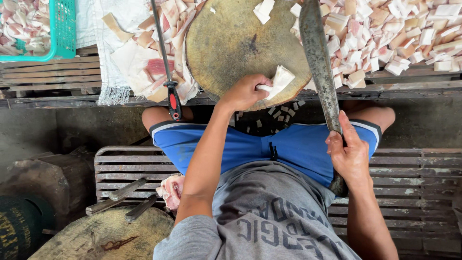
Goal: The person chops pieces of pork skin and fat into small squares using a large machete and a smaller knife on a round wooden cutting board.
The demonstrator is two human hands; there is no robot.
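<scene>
I note the left hand (244, 92) pinching a white strip (278, 83) at the block's (226, 43) near edge. Right hand (350, 155), fingers wrapped tight, holds the cleaver (317, 62) raised. Risk: a misjudged chop catches the fingers, since they lie close to the blade.

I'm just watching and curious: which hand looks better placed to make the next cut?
The right hand, probably. It grips the long cleaver, whose blade reaches over the round chopping block. The left hand is busy pinning a white piece at the block's near edge.
</scene>
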